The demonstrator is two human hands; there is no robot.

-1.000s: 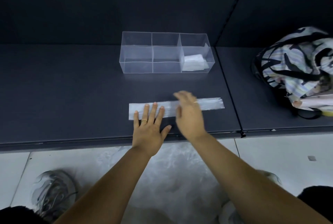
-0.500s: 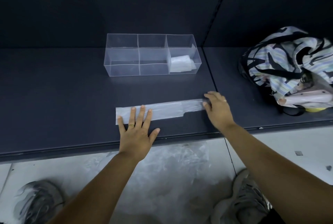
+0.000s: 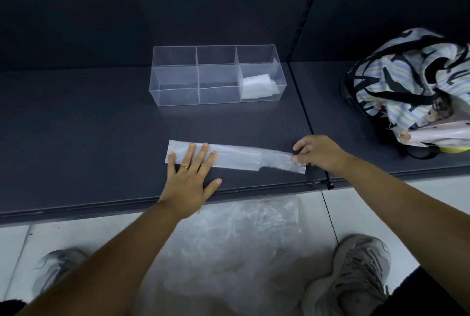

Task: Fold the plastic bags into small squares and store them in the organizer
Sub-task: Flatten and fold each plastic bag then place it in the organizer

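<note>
On the dark shelf [image 3: 89,137], near its front edge, a plastic bag [image 3: 236,156] lies flattened into a long narrow strip running left to right. It sits well in front of the organizer [image 3: 175,79].

Head view, hands:
- Left hand [image 3: 189,178]: palm down, fingers straight and spread, with the fingertips pressing the strip's left end. The thumb rests on the shelf, off the bag.
- Right hand [image 3: 320,153]: fingers curled, with thumb and forefinger pinching the strip's narrower right end.

Head view, organizer: it is a clear box with three compartments across. One folded bag [image 3: 259,85] sits in the right compartment.

Step in hand (judgement): the lengthwise folds look finished, and the end-over-end folding into a square is about to begin.

Next move (judgement): the right end needs to be lifted and carried over toward the left while the left hand anchors the strip. The edges must line up. The film looks thin and slippery, so each crease probably needs pressing flat or it will spring open.

Hard to make out:
- Whether the pinched end has left the shelf cannot be told.
- The layers in the strip cannot be counted.
- Faint lines cross the organizer's left and middle compartments. They could be dividers or edges.
- Loose plastic [image 3: 229,239] on the floor below the shelf is one pale heap, so the number of bags is unclear.
- A patterned cloth bag [image 3: 412,81] at the right is cut off by the frame.
</note>
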